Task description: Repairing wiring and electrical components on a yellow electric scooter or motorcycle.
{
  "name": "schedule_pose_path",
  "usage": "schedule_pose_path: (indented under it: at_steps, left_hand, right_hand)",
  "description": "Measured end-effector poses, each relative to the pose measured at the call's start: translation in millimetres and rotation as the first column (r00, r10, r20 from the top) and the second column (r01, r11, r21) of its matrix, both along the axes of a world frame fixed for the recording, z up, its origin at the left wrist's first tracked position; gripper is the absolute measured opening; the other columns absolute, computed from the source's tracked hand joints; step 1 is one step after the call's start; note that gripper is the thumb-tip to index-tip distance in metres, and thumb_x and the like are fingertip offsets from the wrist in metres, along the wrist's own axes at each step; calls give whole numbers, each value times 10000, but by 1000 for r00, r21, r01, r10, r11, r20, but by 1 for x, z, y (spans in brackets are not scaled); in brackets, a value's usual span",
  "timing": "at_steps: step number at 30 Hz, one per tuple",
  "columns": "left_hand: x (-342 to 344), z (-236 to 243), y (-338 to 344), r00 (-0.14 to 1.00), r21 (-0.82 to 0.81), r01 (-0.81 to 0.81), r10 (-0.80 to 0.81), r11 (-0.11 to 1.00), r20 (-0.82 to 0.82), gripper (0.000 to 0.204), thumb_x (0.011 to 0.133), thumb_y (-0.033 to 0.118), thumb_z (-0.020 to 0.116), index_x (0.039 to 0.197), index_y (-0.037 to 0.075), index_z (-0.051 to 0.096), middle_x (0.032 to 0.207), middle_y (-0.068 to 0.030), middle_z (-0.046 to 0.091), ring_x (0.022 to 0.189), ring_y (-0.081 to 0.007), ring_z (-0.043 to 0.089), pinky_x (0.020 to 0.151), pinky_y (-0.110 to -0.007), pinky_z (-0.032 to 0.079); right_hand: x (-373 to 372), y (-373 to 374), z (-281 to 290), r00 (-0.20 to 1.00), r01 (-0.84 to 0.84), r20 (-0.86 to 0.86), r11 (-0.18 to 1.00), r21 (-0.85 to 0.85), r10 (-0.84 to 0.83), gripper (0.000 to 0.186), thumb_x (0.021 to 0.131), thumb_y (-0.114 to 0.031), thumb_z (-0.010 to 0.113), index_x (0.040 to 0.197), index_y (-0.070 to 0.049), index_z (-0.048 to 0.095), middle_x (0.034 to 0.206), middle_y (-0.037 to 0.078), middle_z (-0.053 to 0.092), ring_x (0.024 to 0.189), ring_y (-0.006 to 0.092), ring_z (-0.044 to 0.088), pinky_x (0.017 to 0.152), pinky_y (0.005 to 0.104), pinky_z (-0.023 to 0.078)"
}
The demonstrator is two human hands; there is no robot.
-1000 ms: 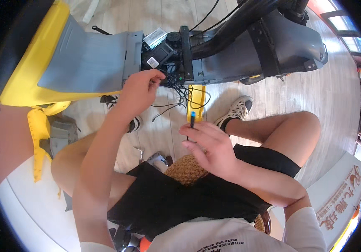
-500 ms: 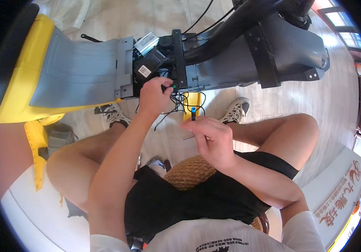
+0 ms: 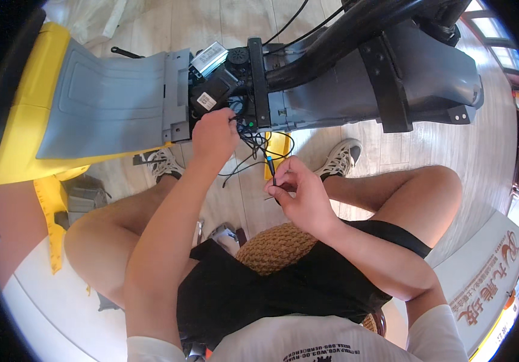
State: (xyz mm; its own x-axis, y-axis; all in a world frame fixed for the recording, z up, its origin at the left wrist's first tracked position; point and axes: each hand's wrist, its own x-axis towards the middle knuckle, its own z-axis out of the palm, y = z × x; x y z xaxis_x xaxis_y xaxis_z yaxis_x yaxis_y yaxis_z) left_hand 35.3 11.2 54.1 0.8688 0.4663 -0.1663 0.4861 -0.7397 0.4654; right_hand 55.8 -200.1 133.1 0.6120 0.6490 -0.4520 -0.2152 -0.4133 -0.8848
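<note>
The grey-and-yellow scooter body (image 3: 108, 102) lies across the front, a bay of electrical parts uncovered in its middle. At the bay's near edge is my left hand (image 3: 215, 136), its fingers closed among the black wires; what they pinch is hidden. My right hand (image 3: 302, 190) pinches a black cable with a blue-tipped connector (image 3: 270, 161), its tip pointing up toward the bay. Between the hands a tangle of black cables (image 3: 253, 148) hangs out of the bay. Inside sit a black box with a white label (image 3: 206, 101) and a silver metal box (image 3: 209, 58).
A thick black frame tube (image 3: 326, 57) and a black crossbar (image 3: 386, 84) run over the body's right part. Behind the hanging cables a yellow piece (image 3: 279, 145) shows. My legs flank a woven seat (image 3: 277, 248). A printed white box (image 3: 483, 277) stands at right.
My left hand has shifted slightly left and up along the bay's edge. My right hand has turned, and the blue-tipped connector now leans left, with more black cable showing below it.
</note>
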Motion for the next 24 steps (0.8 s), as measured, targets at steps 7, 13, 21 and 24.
schedule_pose_path:
  at_steps: [7,13,21,24]
  left_hand:
    - [-12,13,0,978,-184,-208,206,961,-31,68,776,55,635,839,76,624,798,-106,657,768,-331,646,716,-411,510]
    - [-13,9,-8,979,-104,83,-62,991,194,235,765,154,716,996,122,694,861,-83,545,790,-289,609,704,-389,501]
    - [-19,-2,-3,990,-411,52,6,910,140,165,698,101,755,863,96,749,834,-71,575,760,-249,609,671,-353,488]
    - [-25,-7,-2,976,-394,61,28,917,216,182,680,71,759,859,105,755,820,-64,594,751,-228,612,663,-336,484]
  right_hand:
    - [8,-3,-8,967,-27,-253,986,-166,-16,305,877,35,620,1107,-24,428,838,70,666,787,90,613,684,233,464]
    - [6,1,-11,951,-116,-302,977,-181,57,252,878,12,623,1082,-25,480,838,55,664,796,89,611,715,239,461]
    - [5,2,-16,955,-83,-294,990,-111,47,162,883,58,587,1024,-17,561,866,44,654,808,84,612,733,231,469]
    - [5,2,-20,969,-97,-236,993,-72,77,168,881,83,573,1019,-12,570,865,31,638,816,78,603,734,231,474]
